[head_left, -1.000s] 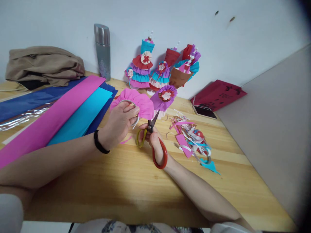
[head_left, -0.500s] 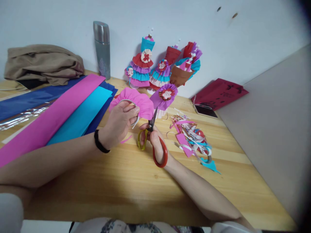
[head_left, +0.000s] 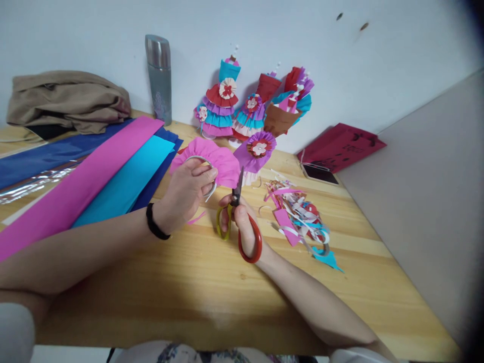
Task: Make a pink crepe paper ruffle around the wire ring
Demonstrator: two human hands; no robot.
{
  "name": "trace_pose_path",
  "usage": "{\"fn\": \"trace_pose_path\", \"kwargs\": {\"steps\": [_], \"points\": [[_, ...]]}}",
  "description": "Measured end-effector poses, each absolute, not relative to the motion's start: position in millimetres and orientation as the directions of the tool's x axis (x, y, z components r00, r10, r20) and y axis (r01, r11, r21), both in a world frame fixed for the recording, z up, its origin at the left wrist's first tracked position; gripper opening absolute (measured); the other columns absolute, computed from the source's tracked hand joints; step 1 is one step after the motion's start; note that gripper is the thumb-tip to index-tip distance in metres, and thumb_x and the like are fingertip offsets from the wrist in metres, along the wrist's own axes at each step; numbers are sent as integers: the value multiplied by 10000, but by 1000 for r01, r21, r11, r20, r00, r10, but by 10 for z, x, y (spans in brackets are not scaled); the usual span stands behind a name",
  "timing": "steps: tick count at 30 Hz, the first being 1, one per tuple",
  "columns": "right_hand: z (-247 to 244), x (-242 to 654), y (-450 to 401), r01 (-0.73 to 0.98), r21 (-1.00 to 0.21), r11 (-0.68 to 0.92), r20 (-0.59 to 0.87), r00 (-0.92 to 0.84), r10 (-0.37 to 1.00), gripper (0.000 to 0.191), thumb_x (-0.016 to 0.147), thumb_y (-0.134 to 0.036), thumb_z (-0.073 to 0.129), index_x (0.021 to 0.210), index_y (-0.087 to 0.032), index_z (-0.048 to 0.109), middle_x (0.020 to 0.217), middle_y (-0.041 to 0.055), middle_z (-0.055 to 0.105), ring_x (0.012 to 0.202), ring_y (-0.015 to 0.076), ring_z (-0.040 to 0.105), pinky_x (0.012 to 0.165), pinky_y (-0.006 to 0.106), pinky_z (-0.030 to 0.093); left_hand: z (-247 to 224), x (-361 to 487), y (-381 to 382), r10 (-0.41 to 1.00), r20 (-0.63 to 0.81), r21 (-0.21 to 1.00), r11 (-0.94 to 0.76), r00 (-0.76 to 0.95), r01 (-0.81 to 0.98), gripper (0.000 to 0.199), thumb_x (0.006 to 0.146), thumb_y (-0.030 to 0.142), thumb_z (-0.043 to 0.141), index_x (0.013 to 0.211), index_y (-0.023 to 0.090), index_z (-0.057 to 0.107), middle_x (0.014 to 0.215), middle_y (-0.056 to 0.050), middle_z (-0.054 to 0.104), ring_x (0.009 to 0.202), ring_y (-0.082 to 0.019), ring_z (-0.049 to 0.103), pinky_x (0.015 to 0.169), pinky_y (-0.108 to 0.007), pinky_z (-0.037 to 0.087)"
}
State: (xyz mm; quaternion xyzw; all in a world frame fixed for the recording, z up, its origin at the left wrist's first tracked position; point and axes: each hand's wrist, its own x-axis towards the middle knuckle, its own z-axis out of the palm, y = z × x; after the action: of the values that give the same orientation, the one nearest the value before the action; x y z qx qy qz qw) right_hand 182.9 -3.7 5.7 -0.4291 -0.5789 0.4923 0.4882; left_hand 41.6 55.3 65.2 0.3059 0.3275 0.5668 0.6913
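My left hand (head_left: 185, 194) holds a ruffled pink crepe-paper piece (head_left: 214, 156) with a white band along its edge, lifted just above the wooden table (head_left: 196, 282). My right hand (head_left: 242, 222) grips scissors (head_left: 237, 212) with one red and one yellow handle loop. The blades point up at the right edge of the pink ruffle and are nearly closed. A black band circles my left wrist. Just behind the ruffle stands a purple paper rosette (head_left: 259, 148) with a white flower centre.
Long sheets of pink, cyan and dark blue crepe paper (head_left: 94, 176) lie at left. Paper scraps (head_left: 298, 217) are heaped at right. Several paper dress figures (head_left: 249, 103), a steel flask (head_left: 159, 78), a folded tan cloth (head_left: 68, 101), a phone (head_left: 319, 173) and a red bag (head_left: 340, 146) line the back.
The scissor blades have swung from tilted right to nearly upright and closed against the pink ruffle's edge. My left hand has stayed in place.
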Motion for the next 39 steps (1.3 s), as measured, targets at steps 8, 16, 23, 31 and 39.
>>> {"fn": "trace_pose_path", "kwargs": {"steps": [8,16,23,31,39], "points": [[101,1825,-41,19,-991,131,128,-114,985,539,865,-764,486,926,-232,539,577,-27,483,454,140,462,427,297,346,673,410,555,985,-96,832,158,143,-531,360,738,13,757,625,172,455,581,61,449,525,-54,420,459,-188,320],[87,1828,-59,43,-994,100,97,-78,992,525,863,-760,494,889,-237,539,477,-45,467,382,129,416,372,283,309,698,387,561,985,-65,850,137,158,-508,392,702,44,797,616,182,440,557,58,450,501,-71,416,466,-226,299],[94,1805,-68,13,-999,53,52,-64,997,489,859,-733,538,797,-251,485,429,-78,417,324,106,354,341,272,267,688,338,606,983,-25,877,108,179,-468,350,732,51,755,620,186,452,558,45,469,488,-77,405,483,-243,245],[88,1877,-57,20,-995,95,90,-174,981,522,863,-738,526,903,-218,519,558,-50,481,450,121,452,433,271,371,704,306,640,976,26,893,76,218,-444,350,687,85,791,628,185,461,533,57,462,479,-63,393,476,-234,242],[140,1901,-29,23,-990,143,135,-213,968,540,866,-755,496,1005,-236,549,809,43,586,681,190,569,634,355,467,698,310,624,978,51,900,41,200,-434,329,650,47,805,628,177,503,558,43,536,485,-59,418,455,-213,251]]}}
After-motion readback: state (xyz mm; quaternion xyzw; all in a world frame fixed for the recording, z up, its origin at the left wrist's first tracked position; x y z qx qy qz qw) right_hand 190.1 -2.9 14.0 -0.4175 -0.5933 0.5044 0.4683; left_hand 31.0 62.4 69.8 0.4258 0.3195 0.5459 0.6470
